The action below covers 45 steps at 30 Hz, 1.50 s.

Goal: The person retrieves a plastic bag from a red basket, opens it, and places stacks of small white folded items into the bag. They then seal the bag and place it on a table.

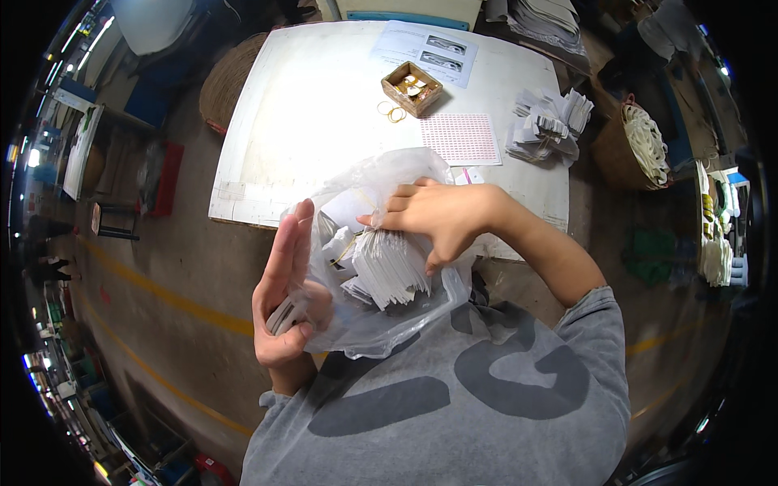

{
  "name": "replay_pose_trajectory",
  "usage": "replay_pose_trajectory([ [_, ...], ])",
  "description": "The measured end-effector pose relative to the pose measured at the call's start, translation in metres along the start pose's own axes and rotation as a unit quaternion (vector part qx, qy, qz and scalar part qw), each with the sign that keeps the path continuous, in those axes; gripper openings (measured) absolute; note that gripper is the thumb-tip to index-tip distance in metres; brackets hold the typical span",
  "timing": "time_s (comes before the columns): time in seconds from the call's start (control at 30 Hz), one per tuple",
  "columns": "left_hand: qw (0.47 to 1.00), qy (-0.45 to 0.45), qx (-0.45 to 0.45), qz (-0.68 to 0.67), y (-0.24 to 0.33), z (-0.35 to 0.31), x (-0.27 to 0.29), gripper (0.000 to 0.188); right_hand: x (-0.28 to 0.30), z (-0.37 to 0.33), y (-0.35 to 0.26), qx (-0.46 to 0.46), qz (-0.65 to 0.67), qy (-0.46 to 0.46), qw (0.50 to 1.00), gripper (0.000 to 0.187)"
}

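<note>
A clear plastic bag with white paper tags in it is held up in front of my body, by the table's near edge. A banded bundle of tags fans out in the bag's mouth. At the bag's left side, my left hand grips the plastic, two fingers extended upward and the thumb bent in. Small pale layered pieces show by its palm; their kind is unclear. My right hand reaches over the bag's mouth, fingers and thumb apart, the forefinger near the bundle's banded top and the thumb at its right.
On the white table are a small wooden box of gold-coloured pieces, loose rubber bands, a red-printed sheet, a picture sheet and a heap of tag bundles. A basket stands right of the table.
</note>
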<state>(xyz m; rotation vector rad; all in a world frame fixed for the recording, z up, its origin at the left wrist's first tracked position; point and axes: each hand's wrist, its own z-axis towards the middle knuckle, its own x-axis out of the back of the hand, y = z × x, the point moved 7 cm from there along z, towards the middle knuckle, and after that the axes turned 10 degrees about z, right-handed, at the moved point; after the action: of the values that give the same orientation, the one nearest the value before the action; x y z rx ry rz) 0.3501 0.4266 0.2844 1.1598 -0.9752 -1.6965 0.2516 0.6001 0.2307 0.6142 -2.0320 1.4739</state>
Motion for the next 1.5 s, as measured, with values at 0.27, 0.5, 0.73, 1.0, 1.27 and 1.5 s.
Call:
replay_pose_trajectory([
  [0.27, 0.997, 0.064, 0.041, 0.03, -0.005, -0.012, 0.002, 0.116, -0.007, 0.015, -0.004, 0.014, -0.002, 0.026, 1.0, 0.103],
  [0.5, 0.996, -0.019, 0.082, -0.012, -0.006, -0.009, -0.012, 0.112, -0.015, 0.016, 0.009, 0.079, 0.147, 0.015, 0.986, 0.101],
  [0.73, 0.994, -0.087, 0.031, 0.051, 0.008, 0.01, -0.025, 0.111, 0.009, 0.028, 0.003, 0.094, 0.046, 0.102, 0.989, 0.095],
  [1.0, 0.998, 0.035, -0.041, -0.01, 0.004, -0.003, 0.02, 0.108, 0.032, -0.036, -0.024, 0.048, 0.097, 0.216, 0.97, 0.073],
  [1.27, 0.989, 0.06, -0.012, -0.138, -0.006, 0.016, 0.028, 0.111, -0.019, -0.086, -0.001, 0.078, 0.124, 0.291, 0.945, 0.049],
  [1.5, 0.989, 0.023, -0.016, -0.147, 0.021, 0.076, -0.003, 0.112, 0.029, -0.142, 0.013, 0.114, 0.138, 0.655, 0.734, 0.057],
])
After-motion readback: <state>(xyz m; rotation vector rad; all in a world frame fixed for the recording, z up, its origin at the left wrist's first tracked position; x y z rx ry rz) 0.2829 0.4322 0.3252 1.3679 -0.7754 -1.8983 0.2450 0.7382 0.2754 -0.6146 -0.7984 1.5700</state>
